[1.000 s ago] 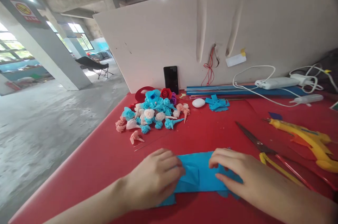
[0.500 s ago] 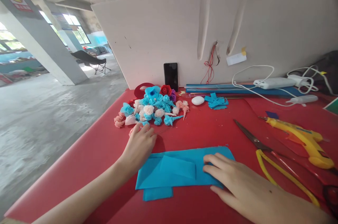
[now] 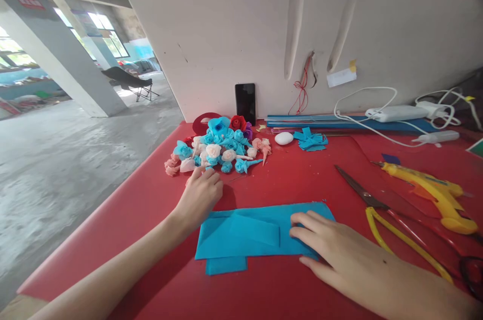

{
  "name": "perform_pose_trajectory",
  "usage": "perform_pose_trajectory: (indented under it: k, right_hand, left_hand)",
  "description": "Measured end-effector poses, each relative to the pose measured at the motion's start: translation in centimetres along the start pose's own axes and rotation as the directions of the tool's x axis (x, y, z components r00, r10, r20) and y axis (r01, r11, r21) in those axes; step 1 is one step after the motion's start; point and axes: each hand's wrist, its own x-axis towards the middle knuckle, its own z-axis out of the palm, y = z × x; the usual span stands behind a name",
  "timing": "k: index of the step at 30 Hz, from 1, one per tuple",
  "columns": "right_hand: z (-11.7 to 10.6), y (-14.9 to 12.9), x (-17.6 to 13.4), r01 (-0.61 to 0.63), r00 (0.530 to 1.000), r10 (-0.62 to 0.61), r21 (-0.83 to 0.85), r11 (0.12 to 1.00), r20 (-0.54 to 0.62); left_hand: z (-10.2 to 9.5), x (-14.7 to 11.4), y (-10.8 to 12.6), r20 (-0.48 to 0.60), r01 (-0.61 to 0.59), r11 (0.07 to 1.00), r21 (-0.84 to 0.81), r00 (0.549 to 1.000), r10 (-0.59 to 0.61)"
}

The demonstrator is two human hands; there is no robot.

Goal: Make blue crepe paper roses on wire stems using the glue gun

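Beyond everything, a bare concrete floor (image 3: 151,129) is spreading through the room, with one sloping grey pillar (image 3: 64,53) nearest at the left. One pale board (image 3: 226,33) is standing behind one red-covered tabletop (image 3: 283,189), and one dark folding chair (image 3: 128,80) is sitting out on the floor. On the tabletop, one heap of artificial flowers (image 3: 221,149) is lying toward the back left, blue, pink, white, red and purple, overlapping too closely for an exact count. One wide blue sheet (image 3: 215,239) is lying flat at the front, one smaller blue piece (image 3: 256,233) resting on it and one blue strip (image 3: 226,265) jutting past its near edge. One pair of scissors (image 3: 366,199) is lying to the right beside one yellow glue gun (image 3: 449,209). The right hand (image 3: 324,244) is resting loosely open on the sheet's right end; the left hand (image 3: 204,189) is curling down at the heap's near edge, its grip hidden. One black phone (image 3: 245,103) is leaning against the board, and one white egg-shaped object (image 3: 284,138) is lying beside blue scraps (image 3: 311,140).
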Motion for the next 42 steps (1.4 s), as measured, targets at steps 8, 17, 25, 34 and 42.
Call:
perform_pose_trajectory:
  k: [8,17,25,34,42]
  right_hand:
    - [-0.9,0.7,0.9,-0.062,0.994,0.091,0.357,0.932,-0.062]
    - [-4.0,-0.5,1.0,-0.03,0.919,0.333,0.807,0.59,-0.21]
    - [-4.9,0.0,0.7,0.139,0.838,0.334,0.76,0.636,-0.432]
    - [-5.1,1.6,-1.6,0.023,0.85,0.232,0.473,0.881,-0.473]
    - [0.9,3.1,-5.2,0.165,0.942,-0.167,-0.032,0.986,-0.291]
  left_hand:
    - [-3.0,0.5,2.6,-0.007,0.135,0.786,-0.604,0.985,-0.174]
    - [-5.7,3.2,9.7,0.193,0.197,0.176,-0.965,0.98,-0.036]
    - [-5.6,4.0,11.8,0.181,0.171,0.186,-0.968,0.983,0.041]
    - [-2.8,1.9,11.0,0.167,-0.061,0.575,-0.816,0.927,0.335]
    - [-0.3,0.9,11.3,0.072,-0.177,0.607,-0.775,0.929,0.363]
